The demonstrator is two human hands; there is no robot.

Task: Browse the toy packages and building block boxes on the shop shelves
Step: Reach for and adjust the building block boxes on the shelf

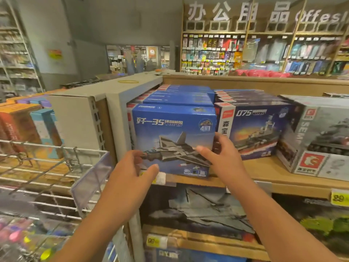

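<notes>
A blue building block box with a grey fighter jet pictured on its front stands at the front of the top wooden shelf. My left hand holds its lower left corner, thumb on the front face and fingers round the left edge. My right hand grips the box's right edge, thumb laid across the jet picture and fingers tucked between this box and the dark blue warship box beside it. More blue boxes are stacked behind.
A grey tank box stands at the right of the shelf. Lower shelves hold a large jet box and yellow price tags. A wire rack with a plastic label holder juts out at left. Stationery shelves fill the back wall.
</notes>
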